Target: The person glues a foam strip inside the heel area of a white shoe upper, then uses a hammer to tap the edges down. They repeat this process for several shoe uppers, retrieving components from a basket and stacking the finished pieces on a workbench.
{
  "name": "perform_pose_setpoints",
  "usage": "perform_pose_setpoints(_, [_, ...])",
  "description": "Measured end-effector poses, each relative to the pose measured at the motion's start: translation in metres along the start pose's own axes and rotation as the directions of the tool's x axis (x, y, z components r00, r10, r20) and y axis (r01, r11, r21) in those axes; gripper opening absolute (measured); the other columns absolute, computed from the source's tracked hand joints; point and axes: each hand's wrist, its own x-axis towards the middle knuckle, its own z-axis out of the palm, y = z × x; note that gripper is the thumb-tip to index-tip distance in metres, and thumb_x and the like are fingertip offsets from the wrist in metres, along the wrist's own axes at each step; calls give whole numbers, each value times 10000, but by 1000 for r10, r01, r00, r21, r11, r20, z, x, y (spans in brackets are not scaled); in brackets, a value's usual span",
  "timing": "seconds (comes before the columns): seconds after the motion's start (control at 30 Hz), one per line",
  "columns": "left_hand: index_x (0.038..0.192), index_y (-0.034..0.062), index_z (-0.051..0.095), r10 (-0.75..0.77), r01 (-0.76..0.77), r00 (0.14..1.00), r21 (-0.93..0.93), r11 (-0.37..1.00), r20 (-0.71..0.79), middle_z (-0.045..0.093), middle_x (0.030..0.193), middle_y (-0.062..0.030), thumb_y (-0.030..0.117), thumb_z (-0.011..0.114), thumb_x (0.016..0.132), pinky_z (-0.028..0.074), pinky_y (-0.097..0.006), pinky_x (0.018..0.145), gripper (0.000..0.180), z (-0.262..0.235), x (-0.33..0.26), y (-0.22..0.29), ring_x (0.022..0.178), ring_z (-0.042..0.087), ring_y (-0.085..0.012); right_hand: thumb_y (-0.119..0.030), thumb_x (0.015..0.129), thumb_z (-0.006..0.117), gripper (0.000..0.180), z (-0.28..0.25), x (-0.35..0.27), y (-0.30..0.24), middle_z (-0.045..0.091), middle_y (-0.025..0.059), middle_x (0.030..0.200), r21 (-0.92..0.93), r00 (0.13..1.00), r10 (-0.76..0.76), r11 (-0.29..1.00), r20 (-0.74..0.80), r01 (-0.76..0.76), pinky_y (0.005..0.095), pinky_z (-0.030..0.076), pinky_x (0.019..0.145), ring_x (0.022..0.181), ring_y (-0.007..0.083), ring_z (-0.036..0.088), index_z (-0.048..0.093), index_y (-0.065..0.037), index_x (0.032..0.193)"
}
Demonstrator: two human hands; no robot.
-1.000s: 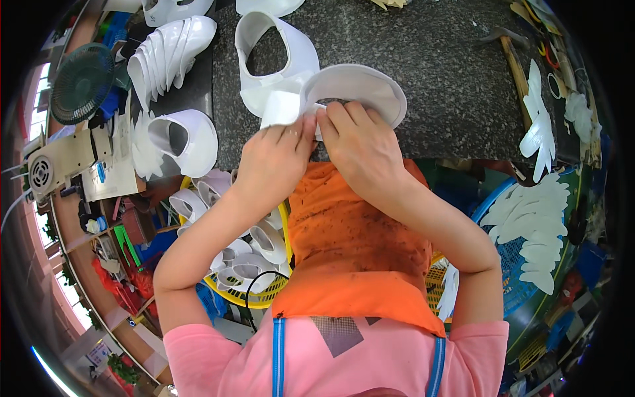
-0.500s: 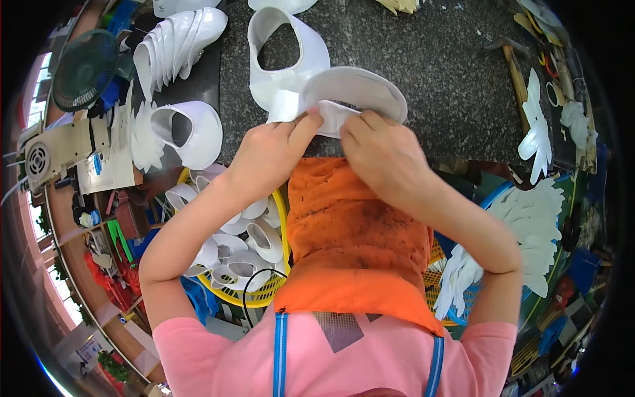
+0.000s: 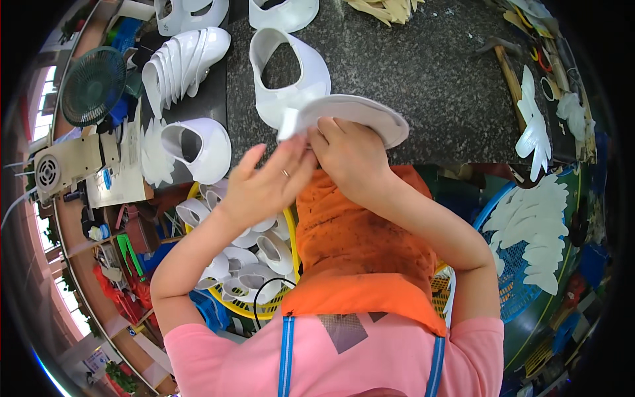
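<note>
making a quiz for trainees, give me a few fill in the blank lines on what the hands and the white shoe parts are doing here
1. The right hand presses on a flat white ____ shaped piece at the stone worktop's edge.
2. The left hand wears a ____ on one finger.
3. The basket of white shoe uppers under the left arm has a ____ rim.
4. An ____ apron covers the lap.

Missing words: sole; ring; yellow; orange

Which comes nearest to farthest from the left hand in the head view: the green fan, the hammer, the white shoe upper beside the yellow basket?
From the left hand:
1. White shoe upper, just to its left at the bench edge above the yellow basket.
2. Green fan, farther left and up.
3. Hammer, far right across the dark bench.
</note>
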Motion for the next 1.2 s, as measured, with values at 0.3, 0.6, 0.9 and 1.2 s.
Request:
perform_pose_setpoints(0.3, [1014, 111, 691, 92, -86, 995, 116, 989, -45, 639, 986, 22, 153, 579, 798, 261, -375, 971, 247, 29, -12, -26, 1100, 515, -78, -110, 709, 609, 118, 9, 10, -15, 550, 49, 822, -118, 1000, 10, 993, 21, -8, 336, 494, 642, 785, 224, 581, 609, -59, 815])
perform_pose_setpoints(0.6, [988, 87, 695, 76, -78, 997, -52, 996, -31, 628, 926, 50, 145, 617, 769, 230, -426, 1028, 240, 37, -9, -30, 1159, 455, -73, -115, 738, 632, 112, 14, 0, -6, 600, 10, 848, -28, 997, 49, 998, -57, -51, 334, 494, 663, 813, 201, 607, 646, -90, 847])
perform_pose_setpoints(0.9, [880, 86, 695, 18, -74, 985, -321, 944, -174, 635, 930, 42, 129, 661, 753, 298, -436, 1046, 138, 56, -15, -33, 1121, 491, -90, -62, 680, 687, 191, 5, 7, 0, 601, 4, 859, 71, 998, -40, 997, -50, 43, 332, 500, 658, 795, 204, 606, 656, -88, 867])
perform_pose_setpoints(1.2, [835, 83, 692, -12, -95, 955, -346, 934, -297, 648, 952, -10, 109, 632, 771, 393, -426, 1002, 91, 65, -24, -31, 1104, 517, -117, -98, 706, 709, 171, 6, 18, -20, 599, 7, 866, -20, 992, 128, 992, -4, -128, 343, 500, 640, 779, 210, 604, 653, -100, 867])
